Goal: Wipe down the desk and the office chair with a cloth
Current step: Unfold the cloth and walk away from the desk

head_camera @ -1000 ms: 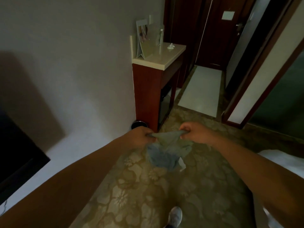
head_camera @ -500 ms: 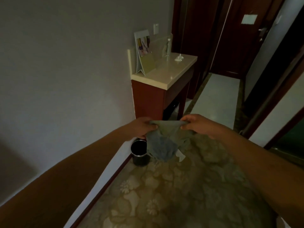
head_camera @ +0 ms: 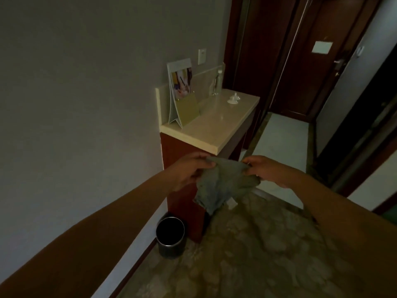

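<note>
Overhead, a limp, crumpled grey-green cloth (head_camera: 223, 183), top edge pinched in left hand (head_camera: 191, 171) and right hand (head_camera: 265, 171) grips.

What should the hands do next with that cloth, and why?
Probably carry the cloth forward and lay it on the near edge of the desk top. The left hand and the right hand each pinch an upper corner, the cloth hangs in the air just in front of the desk, and nothing has touched the top yet.
</note>
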### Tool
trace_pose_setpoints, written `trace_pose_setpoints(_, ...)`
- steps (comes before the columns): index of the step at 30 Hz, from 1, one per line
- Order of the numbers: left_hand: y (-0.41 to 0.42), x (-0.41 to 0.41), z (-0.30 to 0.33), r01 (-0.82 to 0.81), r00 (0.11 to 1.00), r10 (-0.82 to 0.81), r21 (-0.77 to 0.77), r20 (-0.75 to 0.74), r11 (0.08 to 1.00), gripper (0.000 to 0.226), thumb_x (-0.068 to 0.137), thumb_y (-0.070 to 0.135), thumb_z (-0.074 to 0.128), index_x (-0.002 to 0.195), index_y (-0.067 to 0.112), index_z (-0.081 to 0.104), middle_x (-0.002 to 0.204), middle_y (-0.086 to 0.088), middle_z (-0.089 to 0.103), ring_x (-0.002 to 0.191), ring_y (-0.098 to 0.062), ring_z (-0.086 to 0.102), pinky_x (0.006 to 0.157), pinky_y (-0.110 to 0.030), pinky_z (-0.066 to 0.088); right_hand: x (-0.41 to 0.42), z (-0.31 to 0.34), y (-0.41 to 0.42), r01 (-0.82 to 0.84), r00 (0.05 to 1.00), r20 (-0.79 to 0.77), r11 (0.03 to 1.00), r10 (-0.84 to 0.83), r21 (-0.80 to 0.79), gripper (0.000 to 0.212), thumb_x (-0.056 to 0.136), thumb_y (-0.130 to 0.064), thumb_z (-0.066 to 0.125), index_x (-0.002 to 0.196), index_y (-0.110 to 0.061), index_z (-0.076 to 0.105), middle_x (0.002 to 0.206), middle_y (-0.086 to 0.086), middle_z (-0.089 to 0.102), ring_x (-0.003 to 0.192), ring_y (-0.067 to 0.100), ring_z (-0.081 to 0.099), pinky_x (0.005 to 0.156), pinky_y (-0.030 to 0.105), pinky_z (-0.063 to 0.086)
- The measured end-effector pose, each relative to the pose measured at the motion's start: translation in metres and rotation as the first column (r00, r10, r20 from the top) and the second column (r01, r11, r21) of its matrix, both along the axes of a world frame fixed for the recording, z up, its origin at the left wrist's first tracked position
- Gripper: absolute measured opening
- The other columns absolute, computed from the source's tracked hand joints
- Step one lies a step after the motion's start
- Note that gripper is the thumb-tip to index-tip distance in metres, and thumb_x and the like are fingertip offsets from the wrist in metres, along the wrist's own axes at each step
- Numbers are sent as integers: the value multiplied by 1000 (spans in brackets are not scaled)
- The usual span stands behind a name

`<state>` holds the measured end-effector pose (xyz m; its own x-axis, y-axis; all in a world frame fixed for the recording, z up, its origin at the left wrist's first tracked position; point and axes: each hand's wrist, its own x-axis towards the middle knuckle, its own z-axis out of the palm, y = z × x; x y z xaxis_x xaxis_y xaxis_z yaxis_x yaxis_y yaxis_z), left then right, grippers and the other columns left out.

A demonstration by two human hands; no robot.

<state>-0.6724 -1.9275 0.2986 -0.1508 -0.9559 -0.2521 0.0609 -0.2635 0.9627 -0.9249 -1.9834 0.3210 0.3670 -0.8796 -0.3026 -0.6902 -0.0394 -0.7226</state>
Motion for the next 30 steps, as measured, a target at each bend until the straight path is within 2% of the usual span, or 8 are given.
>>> trace_pose_setpoints(3, -33, -4, 19, -51, 992, 45, -48, -114, 998, 22, 86, 15, 74, 105, 18, 65, 102, -5, 70, 92, -22, 68, 66, -30, 55, 12, 9, -36, -35, 999, 37, 999, 36, -15, 53, 89, -12, 73, 129, -35, 46, 138, 4, 49, 121, 25, 53, 99, 40, 51)
trace_pose_setpoints(7, -86, -4, 37, -87, 991, 68, -168, -118, 982, 21, 85, 8, 74, 95, 18, 60, 91, -7, 66, 78, -20, 65, 55, -27, 50, 49, 0, -83, -108, 994, -33, 992, 106, -66, 86, 77, -31, 88, 135, -35, 25, 125, -4, 54, 112, 18, 58, 91, 36, 55)
trace_pose_setpoints(10, -120, 4, 49, -141, 989, 129, -222, -67, 965, 24, 83, 7, 77, 96, 19, 61, 87, -1, 68, 80, -17, 67, 66, -29, 54, 57, -8, -129, -145, 989, -40, 979, 140, -143, 75, 78, -31, 86, 137, -21, 41, 123, 2, 63, 110, 19, 63, 98, 47, 54)
trace_pose_setpoints(13, -150, 23, 51, -194, 980, 200, -198, 13, 961, 28, 81, 10, 80, 100, 21, 63, 89, 2, 69, 83, -14, 67, 69, -26, 54, 52, 10, -181, -263, 961, -110, 961, 254, -80, 49, 83, -25, 81, 128, -24, 60, 119, -5, 66, 107, 11, 63, 96, 30, 54)
trace_pose_setpoints(17, -196, 36, 50, -293, 946, 312, -185, 86, 938, 25, 81, 10, 79, 95, 22, 62, 96, 0, 68, 92, -16, 66, 73, -28, 52, 56, 39, -262, -389, 905, -239, 912, 352, -129, 28, 83, -24, 78, 110, -24, 67, 110, -4, 67, 101, 12, 63, 90, 29, 52)
trace_pose_setpoints(24, -259, 17, 64, -537, 779, 625, -463, 47, 705, 25, 83, -6, 71, 91, 14, 58, 99, -11, 64, 93, -19, 65, 82, -30, 56, 88, 71, -375, -464, 877, -242, 606, 415, -646, 23, 84, -24, 73, 101, -13, 63, 98, 6, 64, 88, 26, 61, 75, 39, 50)
trace_pose_setpoints(26, -266, 6, 42, -527, 712, 680, -506, 177, 683, 23, 84, 0, 72, 92, 19, 61, 100, -4, 65, 95, -16, 66, 83, -28, 57, 89, 54, -400, -535, 831, -300, 523, 469, -664, 25, 87, -27, 72, 108, -14, 65, 107, 8, 63, 95, 27, 61, 77, 37, 48)
trace_pose_setpoints(30, -268, -24, -34, -275, 642, 358, -232, 678, 933, 34, 85, 20, 77, 115, 22, 63, 116, 4, 63, 104, -14, 63, 77, -12, 48, 75, -18, -433, -836, 526, -698, 446, 485, -320, 52, 90, -26, 66, 140, -30, 52, 138, 7, 48, 125, 30, 48, 98, 39, 44)
